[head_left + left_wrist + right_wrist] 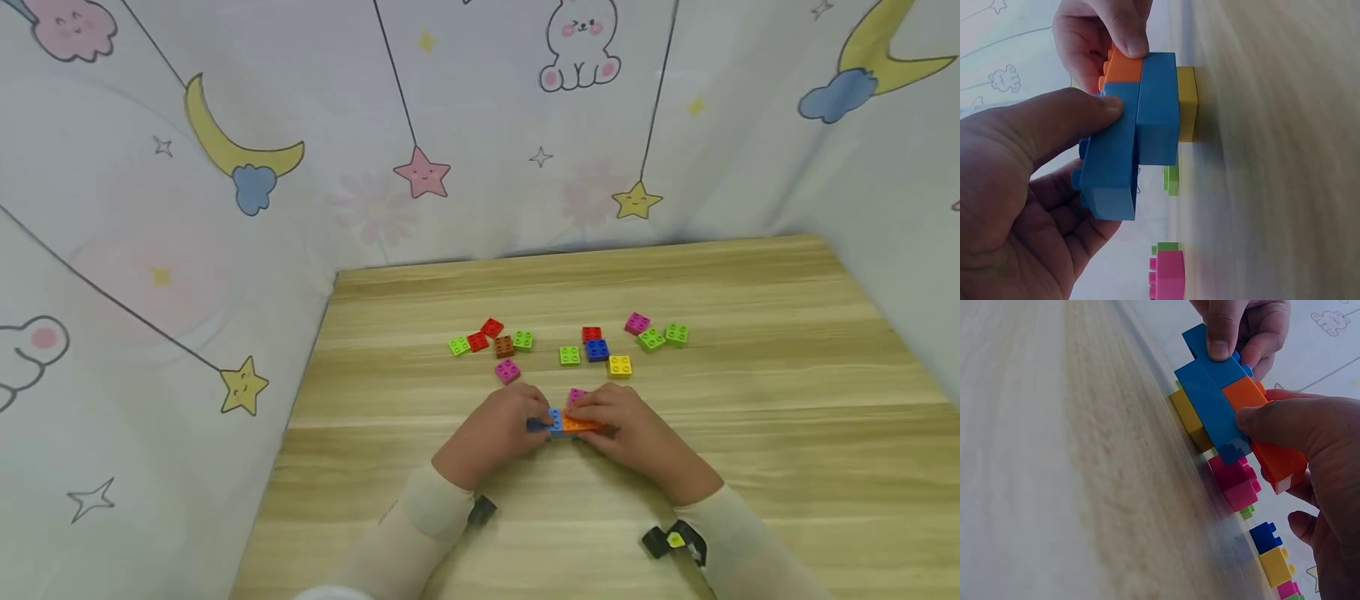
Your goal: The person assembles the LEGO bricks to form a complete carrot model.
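Note:
Between the two hands is a small build of building blocks. On its top level a blue block (1110,150) and an orange block (1272,456) lie end to end, over a lower blue block (1207,403) that spans their joint. A yellow block (1187,103) shows directly below the lower blue one; whether they are joined I cannot tell. My left hand (502,429) pinches the upper blue block, thumb on its side. My right hand (633,433) grips the orange block between thumb and fingers. Just beyond the build sits a pink block (577,395), partly covered by the right hand.
Loose blocks lie farther back on the wooden table (360,500): a brown block (503,347), a magenta block (507,371) and several red and green ones at left; a dark blue block (597,350), a yellow block (619,366) and others at right. A patterned curtain (495,108) hangs behind.

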Tool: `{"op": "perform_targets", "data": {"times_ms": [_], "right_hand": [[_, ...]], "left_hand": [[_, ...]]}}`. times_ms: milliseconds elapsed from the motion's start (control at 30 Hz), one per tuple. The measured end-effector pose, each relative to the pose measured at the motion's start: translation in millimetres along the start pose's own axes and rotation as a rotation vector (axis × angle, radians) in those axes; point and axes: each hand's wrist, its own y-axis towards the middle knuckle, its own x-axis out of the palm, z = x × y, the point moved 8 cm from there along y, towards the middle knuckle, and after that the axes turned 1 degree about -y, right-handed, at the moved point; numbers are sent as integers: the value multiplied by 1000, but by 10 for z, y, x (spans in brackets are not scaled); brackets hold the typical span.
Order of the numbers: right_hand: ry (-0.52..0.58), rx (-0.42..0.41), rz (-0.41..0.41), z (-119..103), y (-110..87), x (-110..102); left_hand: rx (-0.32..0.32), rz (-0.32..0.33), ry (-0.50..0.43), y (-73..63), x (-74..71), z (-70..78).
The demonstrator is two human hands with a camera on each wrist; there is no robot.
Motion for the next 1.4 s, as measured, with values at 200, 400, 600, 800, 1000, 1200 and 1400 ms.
{"op": "perform_targets", "data": {"times_ms": [200,400,600,800,1000,1200,1400], "right_hand": [[16,-39,40,-5,-42,-10],[54,18,117,167,-67,-80],[-39,142,272,570,-77,-344],[-157,240,217,923,-59,-377],[-185,362,67,1088,-75,-236],[-187,391,57,1109,-81,-223],[-145,412,73,1100,-89,-258]], "left_hand": [[43,22,-11,9,63,-64],[49,53,-1,2,60,-72],[44,72,-13,-21,33,-52],[69,96,-10,-23,42,-67],[75,107,-19,-22,59,-93],[75,111,-34,-19,63,-102],[68,105,-40,-17,65,-104]]}}
